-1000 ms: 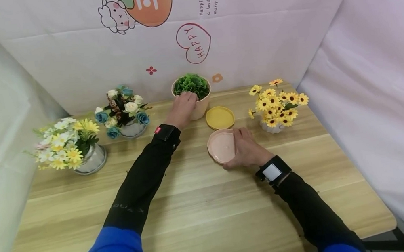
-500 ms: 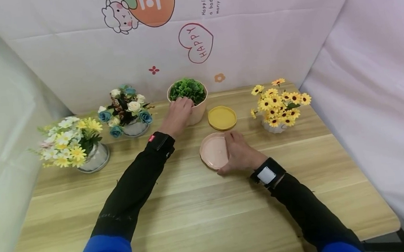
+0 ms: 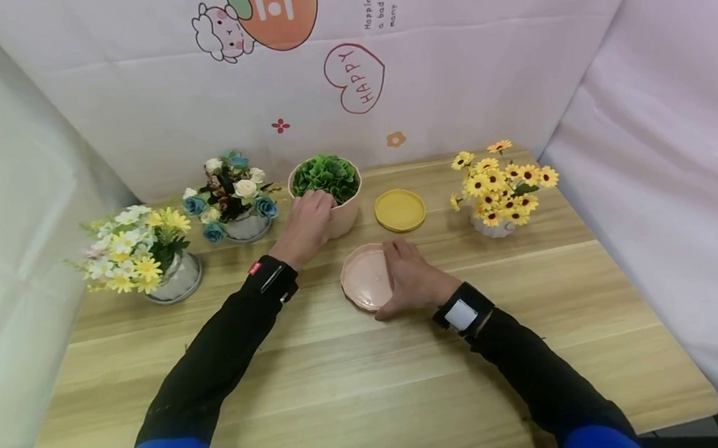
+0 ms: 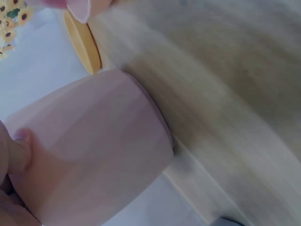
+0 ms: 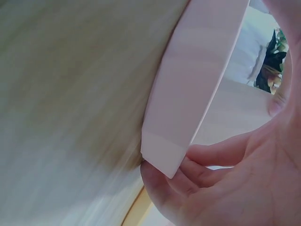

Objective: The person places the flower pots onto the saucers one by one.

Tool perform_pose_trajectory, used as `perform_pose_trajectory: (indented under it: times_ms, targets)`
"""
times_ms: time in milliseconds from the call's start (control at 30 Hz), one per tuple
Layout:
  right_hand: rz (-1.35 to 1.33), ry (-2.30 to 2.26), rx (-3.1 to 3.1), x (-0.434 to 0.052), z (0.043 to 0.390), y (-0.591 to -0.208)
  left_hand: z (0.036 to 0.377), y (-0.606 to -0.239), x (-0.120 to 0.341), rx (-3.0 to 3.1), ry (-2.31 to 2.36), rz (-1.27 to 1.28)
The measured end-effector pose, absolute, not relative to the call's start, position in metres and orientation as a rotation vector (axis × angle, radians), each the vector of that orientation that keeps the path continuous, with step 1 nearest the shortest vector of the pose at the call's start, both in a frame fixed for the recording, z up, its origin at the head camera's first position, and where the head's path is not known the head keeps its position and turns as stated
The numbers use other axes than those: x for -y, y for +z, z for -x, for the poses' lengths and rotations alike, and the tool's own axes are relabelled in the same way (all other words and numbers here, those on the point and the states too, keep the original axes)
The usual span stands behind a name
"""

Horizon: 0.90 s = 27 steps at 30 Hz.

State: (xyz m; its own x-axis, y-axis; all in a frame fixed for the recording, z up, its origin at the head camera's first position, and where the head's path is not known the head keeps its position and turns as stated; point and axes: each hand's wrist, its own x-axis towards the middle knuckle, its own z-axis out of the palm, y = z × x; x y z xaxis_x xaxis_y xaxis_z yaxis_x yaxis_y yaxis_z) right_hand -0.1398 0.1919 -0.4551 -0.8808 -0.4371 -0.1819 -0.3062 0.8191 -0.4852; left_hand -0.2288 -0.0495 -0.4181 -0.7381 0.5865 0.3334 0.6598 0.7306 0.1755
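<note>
My left hand (image 3: pixel 304 229) grips the near-left rim of a pale pink flowerpot (image 3: pixel 347 216) with a leafy green plant (image 3: pixel 326 175) in it. In the left wrist view a thumb lies against the pot's wall (image 4: pixel 94 146), and the pot's base is close over the wood. My right hand (image 3: pixel 413 280) holds a shallow pink plant saucer (image 3: pixel 364 277) by its right side, just in front of the pot. Fingers (image 5: pixel 176 181) curl at the saucer's edge in the right wrist view, its underside close to the tabletop.
A yellow saucer (image 3: pixel 399 211) lies right of the pot. Yellow daisies (image 3: pixel 498 189) in a small pot stand farther right. On the left are a pot of blue and white roses (image 3: pixel 233 193) and one of white and yellow flowers (image 3: pixel 134 249). A printed white cloth (image 3: pixel 449 85) hangs behind.
The left hand has drawn the potted plant left and nearer to me. My right hand has slid the pink saucer left and slightly nearer. The camera view has shifted slightly.
</note>
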Motion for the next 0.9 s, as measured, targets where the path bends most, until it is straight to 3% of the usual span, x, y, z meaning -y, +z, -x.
perform_pose_trajectory:
  times_ms: [900]
  targets:
    - [0.761, -0.565, -2.690, -0.137, 0.132, -0.457, 0.151, -0.428, 0.123, 2.491, -0.581, 0.955]
